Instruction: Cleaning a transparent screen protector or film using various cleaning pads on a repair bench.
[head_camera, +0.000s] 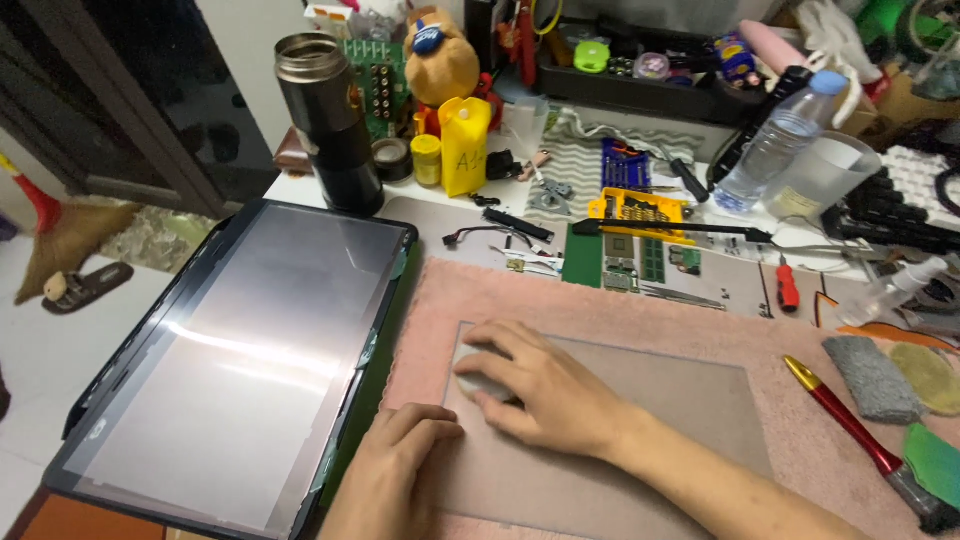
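Tabletop: white surface, bare only at upper centre-left of the frame; crowded with tools and parts along the top.
Display panel: large flat screen in a dark frame, lower left of the frame, lying face up and reflecting light. Judged stiff but fragile; glass face smooth and slippery.
Pink towel: soft cloth spread across centre and lower right, cushioning the work.
Grey flat panel: thin rectangular sheet lying on the pink towel, lower centre. Judged light, rigid and thin, smooth-faced, prone to flex or scratch; best taken by opposite edges rather than the face.
Right hand: laid palm down on the upper left corner of the grey flat panel, fingers curled over a small pale object; object unclear.
Left hand: resting palm down at the panel's left edge, bottom centre, fingers loosely folded, gripping nothing visible.
Dark flask: tall metal-topped cylinder, upper left, upright.
Water bottle: clear plastic, upper right, tilted.
Circuit board: green, centre, above the towel.
Red-handled brush: right edge, lying diagonally on the towel.
Grey sponge: small pad, right, beside the brush.
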